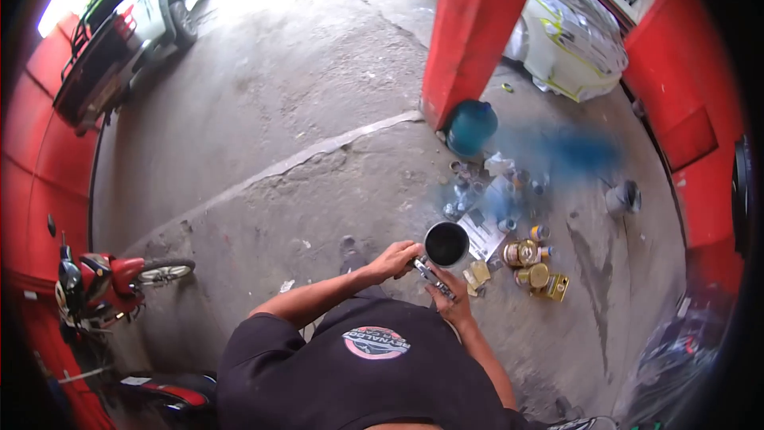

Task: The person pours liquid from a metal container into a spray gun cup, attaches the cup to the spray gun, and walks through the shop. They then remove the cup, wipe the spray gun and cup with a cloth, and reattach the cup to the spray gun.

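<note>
In front of my body I hold a metal spray gun topped by a round cup, whose inside looks dark. My left hand is closed at the gun's left end, close to the cup; its fingertips are partly hidden. Around the gun's lower right part my right hand is wrapped. Just beyond the cup, a printed sheet of paper lies on the concrete floor.
Several cans and jars, including a gold-lidded can, stand to the right. A blue water jug sits by a red pillar. Blue paint stains mark the floor. A red motorcycle is at left, a covered car at back right.
</note>
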A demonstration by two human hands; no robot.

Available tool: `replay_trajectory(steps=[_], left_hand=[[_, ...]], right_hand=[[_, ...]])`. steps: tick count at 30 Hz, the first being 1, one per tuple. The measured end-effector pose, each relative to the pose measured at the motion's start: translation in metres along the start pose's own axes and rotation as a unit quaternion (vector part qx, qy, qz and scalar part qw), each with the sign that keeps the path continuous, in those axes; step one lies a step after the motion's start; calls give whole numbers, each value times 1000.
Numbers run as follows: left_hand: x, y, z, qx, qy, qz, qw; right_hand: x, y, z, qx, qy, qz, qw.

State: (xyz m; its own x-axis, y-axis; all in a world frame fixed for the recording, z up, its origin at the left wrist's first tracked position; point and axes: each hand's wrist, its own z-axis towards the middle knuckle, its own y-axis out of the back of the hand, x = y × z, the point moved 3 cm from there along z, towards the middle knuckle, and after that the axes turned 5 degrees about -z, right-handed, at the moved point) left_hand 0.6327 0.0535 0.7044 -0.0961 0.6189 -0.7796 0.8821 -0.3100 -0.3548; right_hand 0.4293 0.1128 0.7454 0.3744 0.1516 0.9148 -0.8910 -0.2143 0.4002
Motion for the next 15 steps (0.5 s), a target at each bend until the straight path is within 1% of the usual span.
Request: replay_trajectory(steps=[2,3,6,7,8,10,12,14,15], left_hand=[[-17,47,1,-26,-57,-30,998],[-30,73,1,-29,-65,-35,997],[-55,149,2,-97,-29,-32,994],[-62,178,8,-150,-122,46,980],[-58,204,15,-151,-122,39,980],[-78,258,14,-201,-256,73,943],[-96,302,9,-211,-239,74,945],[-128,338,2,-220,-197,48,954],[-134,354,3,-232,-182,32,955]], right_hand=[[4,-31,45,17,14,-6,1000],[14,-49,70,25,54,-16,998],[37,-100,140,56,79,-18,995],[46,-116,165,77,59,-26,995],[52,-132,185,83,57,-30,994],[68,-167,231,110,105,-22,988],[80,-196,270,122,113,-25,986],[95,-221,309,132,113,1,985],[96,-231,324,132,111,0,985]])
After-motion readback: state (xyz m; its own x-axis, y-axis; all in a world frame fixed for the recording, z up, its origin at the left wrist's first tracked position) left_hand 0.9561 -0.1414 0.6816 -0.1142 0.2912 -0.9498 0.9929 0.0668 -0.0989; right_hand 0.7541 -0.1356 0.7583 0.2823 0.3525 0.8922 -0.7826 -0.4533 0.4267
